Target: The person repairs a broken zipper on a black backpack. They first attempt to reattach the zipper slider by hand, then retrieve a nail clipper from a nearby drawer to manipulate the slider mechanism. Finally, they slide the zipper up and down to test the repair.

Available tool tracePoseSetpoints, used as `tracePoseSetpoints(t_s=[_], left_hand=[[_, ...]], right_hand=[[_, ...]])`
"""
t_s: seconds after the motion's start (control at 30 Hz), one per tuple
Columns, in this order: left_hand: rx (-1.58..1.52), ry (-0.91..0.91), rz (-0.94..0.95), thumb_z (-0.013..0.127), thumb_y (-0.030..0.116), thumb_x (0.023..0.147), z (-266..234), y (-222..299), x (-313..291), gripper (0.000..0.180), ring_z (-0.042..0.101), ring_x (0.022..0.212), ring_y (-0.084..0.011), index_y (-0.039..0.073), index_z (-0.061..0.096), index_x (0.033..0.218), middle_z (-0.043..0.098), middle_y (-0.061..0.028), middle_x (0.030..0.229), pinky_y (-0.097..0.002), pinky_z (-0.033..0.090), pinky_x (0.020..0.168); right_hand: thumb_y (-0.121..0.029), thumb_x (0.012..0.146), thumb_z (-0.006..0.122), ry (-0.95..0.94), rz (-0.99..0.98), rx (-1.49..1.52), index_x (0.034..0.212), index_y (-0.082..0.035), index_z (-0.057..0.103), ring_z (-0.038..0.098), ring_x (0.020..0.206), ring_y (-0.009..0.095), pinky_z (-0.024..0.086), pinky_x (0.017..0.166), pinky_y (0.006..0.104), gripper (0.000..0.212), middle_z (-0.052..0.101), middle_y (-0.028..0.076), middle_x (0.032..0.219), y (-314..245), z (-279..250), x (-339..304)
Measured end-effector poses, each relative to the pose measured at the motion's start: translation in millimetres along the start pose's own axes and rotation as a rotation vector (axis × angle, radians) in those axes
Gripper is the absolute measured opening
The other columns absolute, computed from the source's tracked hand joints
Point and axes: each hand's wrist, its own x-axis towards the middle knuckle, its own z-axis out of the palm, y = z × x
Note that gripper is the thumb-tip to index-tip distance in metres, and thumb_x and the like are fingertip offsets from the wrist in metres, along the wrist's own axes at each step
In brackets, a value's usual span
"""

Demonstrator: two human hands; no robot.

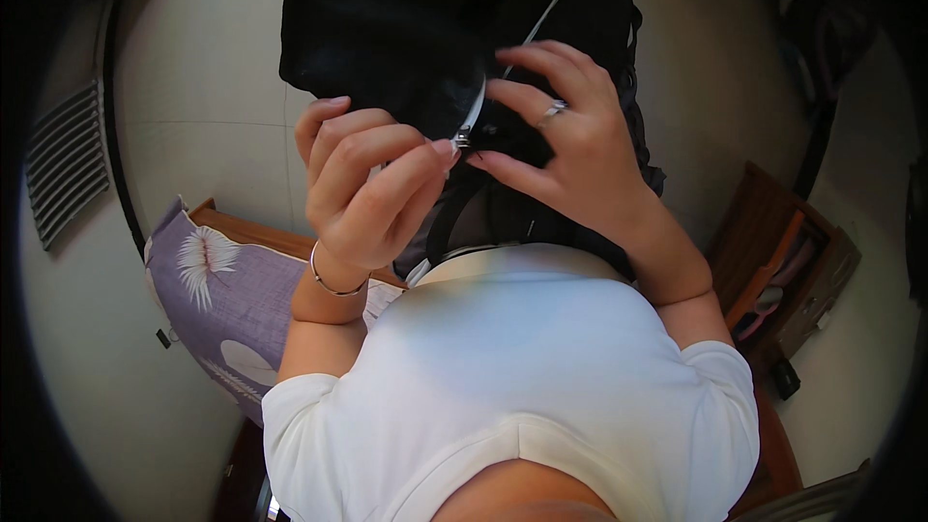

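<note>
A large black cloth item (pixel 387 29), perhaps a bag or a garment, lies across my lap and reaches past my knees. A thin white strip runs along its opening, with a small metal zipper slider (pixel 463 138) at the near end. My left hand (pixel 372 174) pinches the zipper end between thumb and forefinger, right beside the slider. To the right, my right hand (pixel 580 126) is held over the black cloth with its fingers apart. Its thumb tip comes close to the slider, and whether it touches I cannot tell.
A bed or bench with a purple, feather-patterned cover (pixel 242 275) stands at my left. On the right is a wooden cabinet (pixel 783 261) with an open drawer or shelf. A slatted vent (pixel 68 164) is at the far left, and pale floor tiles (pixel 208 68) surround the cloth.
</note>
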Motion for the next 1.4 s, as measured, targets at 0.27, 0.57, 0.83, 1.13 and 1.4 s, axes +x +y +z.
tracePoseSetpoints(t_s=[0.27,0.57,0.83,1.13,1.4], left_hand=[[0.046,-0.032,0.041,0.072,0.005,0.062,1,0,0,0.021,0.052,0.068,-0.0149,0.011,0.065,0.081,0.056,0.0016,0.072,-0.0343,0.035,0.083],[0.074,-0.024,0.073,0.072,0.007,0.061,5,2,3,0.020,0.052,0.069,-0.0148,0.013,0.064,0.079,0.057,0.0019,0.073,-0.0336,0.035,0.082],[0.170,-0.062,0.143,0.066,0.007,0.066,18,16,11,0.015,0.060,0.082,-0.0169,0.012,0.058,0.077,0.063,0.0011,0.082,-0.0345,0.032,0.090],[0.070,-0.062,0.120,0.066,0.005,0.068,26,7,12,0.017,0.062,0.080,-0.0190,0.009,0.055,0.080,0.065,-0.0007,0.079,-0.0388,0.030,0.091],[-0.071,-0.069,0.021,0.065,0.002,0.068,20,4,17,0.014,0.061,0.080,-0.0182,0.009,0.060,0.079,0.066,-0.0005,0.078,-0.0335,0.032,0.089]], right_hand=[[-0.014,0.058,0.076,-0.016,0.035,-0.041,0.087,-0.006,0.059,0.051,0.102,0.029,0.042,0.085,0.0387,0.034,0.054,0.012,0.107,1,-7,-5],[-0.004,0.060,0.075,0.158,-0.044,0.047,0.081,-0.005,0.057,0.060,0.081,0.024,0.051,0.065,0.0273,0.027,0.058,0.010,0.097,15,-14,-17],[0.004,0.063,0.071,0.130,0.084,0.269,0.080,-0.004,0.057,0.062,0.074,0.021,0.051,0.059,0.0248,0.023,0.060,0.009,0.095,15,-18,-23],[0.002,0.063,0.069,0.191,-0.061,-0.056,0.079,-0.003,0.061,0.062,0.079,0.023,0.052,0.065,0.0288,0.019,0.062,0.009,0.090,16,-19,-15],[-0.001,0.066,0.069,0.121,-0.242,0.080,0.080,-0.005,0.062,0.062,0.081,0.023,0.051,0.068,0.0298,0.017,0.064,0.007,0.087,32,-18,-7]])
